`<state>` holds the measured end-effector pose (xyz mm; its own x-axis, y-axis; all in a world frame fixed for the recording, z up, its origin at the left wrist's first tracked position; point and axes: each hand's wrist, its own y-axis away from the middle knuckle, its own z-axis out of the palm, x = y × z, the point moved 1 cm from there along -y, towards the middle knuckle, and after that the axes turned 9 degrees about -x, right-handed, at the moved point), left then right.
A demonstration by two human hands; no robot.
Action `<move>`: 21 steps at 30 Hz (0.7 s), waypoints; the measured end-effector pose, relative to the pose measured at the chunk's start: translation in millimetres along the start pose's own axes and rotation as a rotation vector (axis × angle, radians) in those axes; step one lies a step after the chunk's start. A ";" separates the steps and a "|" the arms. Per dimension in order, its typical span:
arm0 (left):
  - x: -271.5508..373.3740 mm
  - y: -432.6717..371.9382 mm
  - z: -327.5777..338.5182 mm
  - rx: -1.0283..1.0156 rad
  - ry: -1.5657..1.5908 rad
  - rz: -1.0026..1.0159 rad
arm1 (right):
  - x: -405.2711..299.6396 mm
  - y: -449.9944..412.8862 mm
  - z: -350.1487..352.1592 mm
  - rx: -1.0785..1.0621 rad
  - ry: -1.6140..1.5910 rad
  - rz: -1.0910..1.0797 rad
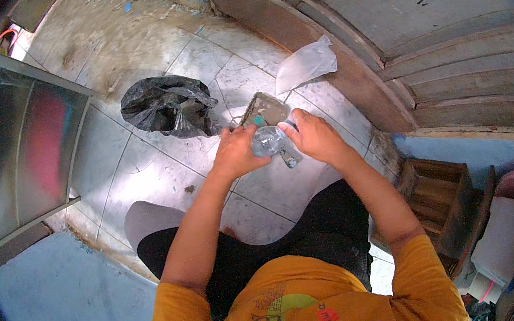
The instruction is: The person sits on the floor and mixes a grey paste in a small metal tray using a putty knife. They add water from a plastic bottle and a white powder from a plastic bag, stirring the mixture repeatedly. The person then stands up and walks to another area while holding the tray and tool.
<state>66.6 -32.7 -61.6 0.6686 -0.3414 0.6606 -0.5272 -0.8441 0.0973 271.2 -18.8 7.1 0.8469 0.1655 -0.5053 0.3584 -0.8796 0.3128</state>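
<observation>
Between both hands is a clear, round plastic container (268, 141), perhaps a cup or a bottle. My left hand (236, 151) wraps its left side, fingers curled around the wall. Against its right edge, my right hand (309, 132) pinches with thumb and fingers; a small blue-grey part by the thumb is too hidden to name. Just beyond lies a flat, greyish-brown slab (266, 109) on the floor, with a small teal piece (258, 120) at its near edge. Below the container, a small dark object with a pale tip (290, 160) is partly covered.
A crumpled black plastic bag (168, 106) lies on the tiled floor (152, 173) at left, a whitish plastic bag (307, 65) at right against the wooden door (349, 53). A framed glass panel (37, 134) stands left. Wooden drawers (438, 186) are at lower right.
</observation>
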 end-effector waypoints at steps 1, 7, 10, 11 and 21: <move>4.8 -1.3 0.8 -0.011 -0.018 -0.006 | -5.2 2.7 0.0 0.011 0.044 0.076; 45.9 -10.1 -5.5 0.079 -0.014 0.074 | -19.0 42.0 -23.6 0.150 -0.125 -0.030; 54.5 -12.9 -13.2 0.163 0.055 0.177 | -26.2 63.6 -42.2 0.122 -0.099 0.048; 51.0 -15.2 -15.6 0.231 0.071 0.220 | -26.3 68.6 -49.0 0.096 -0.089 0.106; -75.1 -11.4 47.6 0.104 0.316 -0.646 | 72.6 52.1 -52.9 0.260 0.309 0.327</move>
<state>47.4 -17.1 -147.8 0.6380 0.3607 0.6803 -0.0152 -0.8775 0.4794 372.1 -29.1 29.3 0.9888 -0.0473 -0.1413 -0.0206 -0.9826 0.1846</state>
